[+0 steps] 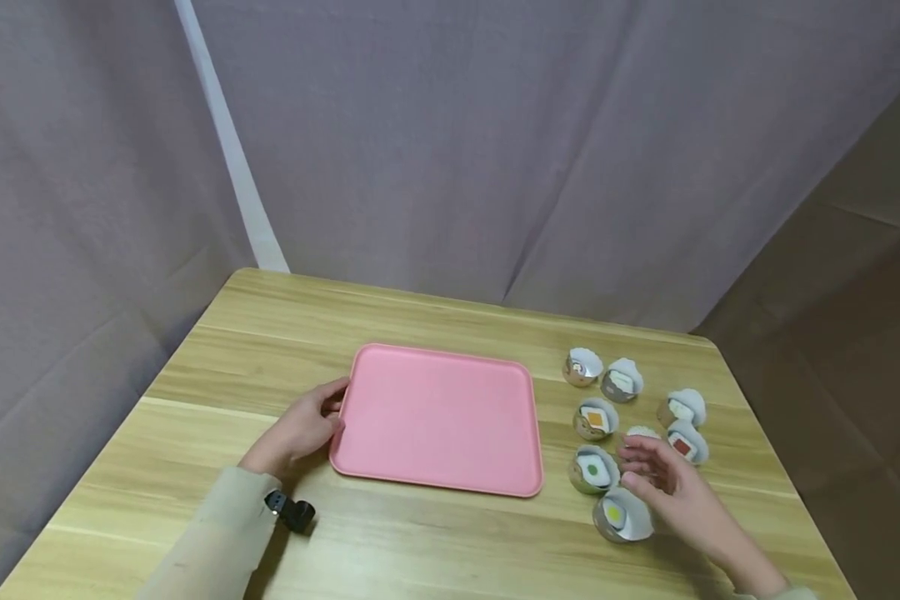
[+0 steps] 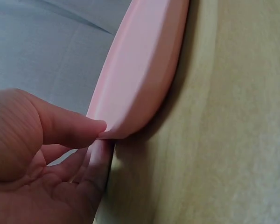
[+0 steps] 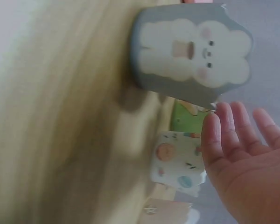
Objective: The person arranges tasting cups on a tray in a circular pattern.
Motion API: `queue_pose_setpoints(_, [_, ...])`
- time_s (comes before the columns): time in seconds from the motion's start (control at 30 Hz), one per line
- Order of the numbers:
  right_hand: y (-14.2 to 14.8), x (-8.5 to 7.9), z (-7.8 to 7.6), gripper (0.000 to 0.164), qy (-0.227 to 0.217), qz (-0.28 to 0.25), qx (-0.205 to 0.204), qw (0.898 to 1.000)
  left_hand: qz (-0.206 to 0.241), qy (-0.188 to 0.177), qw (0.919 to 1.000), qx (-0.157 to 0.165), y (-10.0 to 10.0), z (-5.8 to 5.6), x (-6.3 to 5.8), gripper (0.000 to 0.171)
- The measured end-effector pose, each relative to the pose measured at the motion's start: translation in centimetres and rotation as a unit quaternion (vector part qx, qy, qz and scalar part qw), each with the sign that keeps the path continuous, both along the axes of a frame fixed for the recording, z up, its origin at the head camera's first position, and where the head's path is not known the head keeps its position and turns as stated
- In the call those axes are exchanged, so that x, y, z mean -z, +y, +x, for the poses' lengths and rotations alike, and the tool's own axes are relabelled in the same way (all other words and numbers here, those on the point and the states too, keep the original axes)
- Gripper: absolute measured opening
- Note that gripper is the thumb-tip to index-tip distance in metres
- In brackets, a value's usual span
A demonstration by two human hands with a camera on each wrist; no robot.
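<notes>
A pink rectangular tray (image 1: 438, 421) lies on the wooden table. My left hand (image 1: 303, 425) pinches its left rim, thumb on top and fingers underneath, as the left wrist view shows at the tray's corner (image 2: 130, 93). Over on the right, my right hand (image 1: 667, 487) hovers among several paper baking cups, fingers loosely bent and holding nothing. Closest to it are a cup with a yellow-green centred piece (image 1: 621, 517) and one with a green-dotted white piece (image 1: 592, 469). In the right wrist view, a grey cup with a white bear print (image 3: 191, 51) stands just beyond the fingertips.
More cups stand behind the right hand: one with an orange-centred square (image 1: 596, 419), one with a red-centred square (image 1: 686, 442), and others at the back (image 1: 583, 367). A grey curtain (image 1: 450, 150) hangs behind the table (image 1: 420, 550). A black wrist device (image 1: 291, 510) is on the left sleeve.
</notes>
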State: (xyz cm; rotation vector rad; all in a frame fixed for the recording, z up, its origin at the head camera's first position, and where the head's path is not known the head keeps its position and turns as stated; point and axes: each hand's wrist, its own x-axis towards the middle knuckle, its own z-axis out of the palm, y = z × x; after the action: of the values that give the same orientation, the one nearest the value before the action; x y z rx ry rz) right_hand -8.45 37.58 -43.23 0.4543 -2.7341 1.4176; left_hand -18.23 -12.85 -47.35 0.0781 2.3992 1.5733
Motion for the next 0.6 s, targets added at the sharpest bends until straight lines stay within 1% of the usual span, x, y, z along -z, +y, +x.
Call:
queue_pose_setpoints(0.03, [0.1, 0.2, 0.1, 0.039, -0.002, -0.008, -0.001, 1.000, -0.002, 0.003, 1.0000, 0.000, 0.0, 0.0, 0.1, 0.065])
queue_pose_setpoints(0.13, [0.2, 0.8, 0.5, 0.038, -0.032, -0.035, 0.001, 0.999, 0.002, 0.005, 1.0000, 0.002, -0.1, -0.1, 0.3, 0.063])
queue_pose_setpoints(0.2, [0.4, 1.2, 0.8, 0.037, -0.051, -0.042, 0.009, 0.998, 0.004, 0.005, 1.0000, 0.002, -0.1, -0.1, 0.3, 0.063])
queue_pose_setpoints(0.27, [0.5, 1.6, 1.2, 0.037, -0.067, -0.047, 0.021, 0.996, 0.008, 0.005, 0.9999, 0.008, -0.2, 0.0, 0.3, 0.063])
queue_pose_setpoints(0.37, [0.7, 2.2, 1.6, 0.035, -0.071, -0.056, 0.032, 0.995, 0.014, -0.004, 0.9999, 0.009, -0.3, 0.1, 0.3, 0.063])
queue_pose_setpoints(0.43, [0.8, 2.6, 1.7, 0.034, -0.070, -0.067, 0.028, 0.995, 0.022, -0.011, 0.9996, 0.012, -0.5, 0.2, 0.4, 0.063])
queue_pose_setpoints(0.5, [1.0, 2.8, 1.7, 0.034, -0.068, -0.079, 0.014, 0.994, 0.022, -0.019, 0.9995, 0.006, -0.6, 0.1, 0.4, 0.063])
queue_pose_setpoints(0.6, [1.4, 2.9, 1.8, 0.033, -0.073, -0.084, -0.012, 0.994, 0.020, -0.020, 0.9996, 0.010, -0.6, -0.1, 0.3, 0.063])
